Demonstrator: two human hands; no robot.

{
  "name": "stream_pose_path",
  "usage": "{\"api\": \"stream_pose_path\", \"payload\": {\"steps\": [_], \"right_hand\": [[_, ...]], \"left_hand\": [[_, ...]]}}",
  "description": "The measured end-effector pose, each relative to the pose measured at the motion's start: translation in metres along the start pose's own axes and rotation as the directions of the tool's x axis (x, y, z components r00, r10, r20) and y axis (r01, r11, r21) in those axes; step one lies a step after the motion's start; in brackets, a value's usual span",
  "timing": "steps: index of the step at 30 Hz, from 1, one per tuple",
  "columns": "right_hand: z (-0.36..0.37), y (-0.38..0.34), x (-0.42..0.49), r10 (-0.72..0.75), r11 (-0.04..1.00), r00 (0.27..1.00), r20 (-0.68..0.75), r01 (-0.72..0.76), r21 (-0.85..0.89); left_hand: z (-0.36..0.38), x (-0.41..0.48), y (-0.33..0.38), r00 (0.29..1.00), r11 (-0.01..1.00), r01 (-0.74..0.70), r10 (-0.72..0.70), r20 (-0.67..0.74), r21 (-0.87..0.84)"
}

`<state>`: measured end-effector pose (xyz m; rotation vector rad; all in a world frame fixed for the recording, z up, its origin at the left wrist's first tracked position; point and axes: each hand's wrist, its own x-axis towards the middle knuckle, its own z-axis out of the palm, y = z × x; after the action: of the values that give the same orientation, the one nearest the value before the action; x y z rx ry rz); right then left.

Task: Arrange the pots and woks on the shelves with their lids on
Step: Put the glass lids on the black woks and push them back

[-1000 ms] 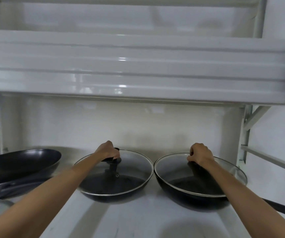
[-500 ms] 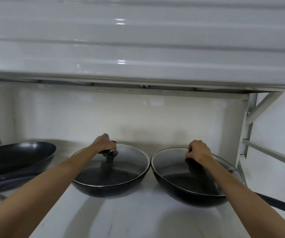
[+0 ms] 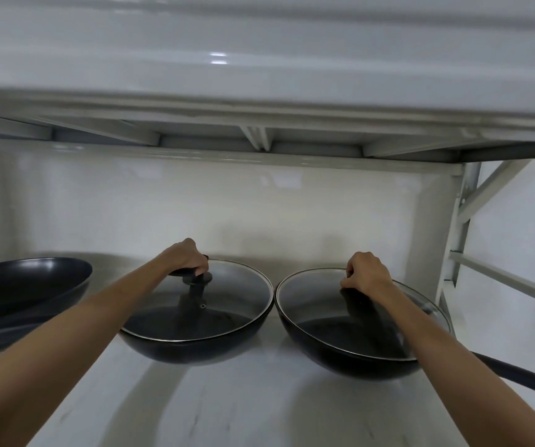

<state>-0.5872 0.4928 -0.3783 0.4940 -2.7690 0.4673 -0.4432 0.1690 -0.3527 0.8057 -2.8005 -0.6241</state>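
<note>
Gripping: your left hand (image 3: 187,258) and right hand (image 3: 367,274) each close around a lid knob (image 3: 195,275).
Lids: glass lid (image 3: 233,295) — fragile, slick; lift by the knob only.

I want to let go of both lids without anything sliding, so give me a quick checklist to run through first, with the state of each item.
1. Left hand grip closed on the black knob of the left glass lid: ok.
2. Right hand on the right glass lid: ok; its knob is hidden.
3. Left lid seated all round on the left black wok: ok where visible.
4. Right lid seated on the right black wok: cannot tell; arm covers the near rim.
5. Gap between the woks: not ok; rims nearly touching.
6. Uncovered black pan at far left: not ok, no lid.
</note>
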Motion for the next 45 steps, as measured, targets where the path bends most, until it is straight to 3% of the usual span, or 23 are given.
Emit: {"api": "stream_pose_path", "payload": {"steps": [15,19,26,32,39,45], "right_hand": [[0.008,0.003,-0.015,-0.093,0.987,0.996,-0.005,0.092,-0.134],[0.001,0.006,-0.023,-0.1,0.989,0.994,0.049,0.104,-0.105],[-0.026,-0.01,-0.04,-0.132,0.99,0.991,-0.012,0.131,-0.049],[-0.03,-0.044,-0.06,-0.194,0.979,0.979,0.06,0.189,0.078],[-0.016,-0.103,-0.088,-0.35,0.934,0.92,0.175,0.327,0.147],[-0.012,-0.191,-0.125,-0.554,0.826,0.811,0.187,0.508,0.246]], "left_hand": [[0.002,-0.009,0.0,1.0,1.0,-0.012,0.012,0.008,0.003],[-0.007,-0.021,0.001,1.0,0.999,-0.019,0.019,-0.004,0.05],[-0.013,-0.053,0.007,0.999,0.996,-0.032,0.033,-0.013,0.089],[-0.022,-0.084,0.004,0.999,1.0,0.01,-0.01,-0.03,0.01],[-0.041,-0.123,-0.032,0.996,0.996,0.088,-0.087,-0.026,0.005],[-0.067,-0.166,-0.087,0.981,0.979,0.191,-0.192,0.006,0.077]]}}
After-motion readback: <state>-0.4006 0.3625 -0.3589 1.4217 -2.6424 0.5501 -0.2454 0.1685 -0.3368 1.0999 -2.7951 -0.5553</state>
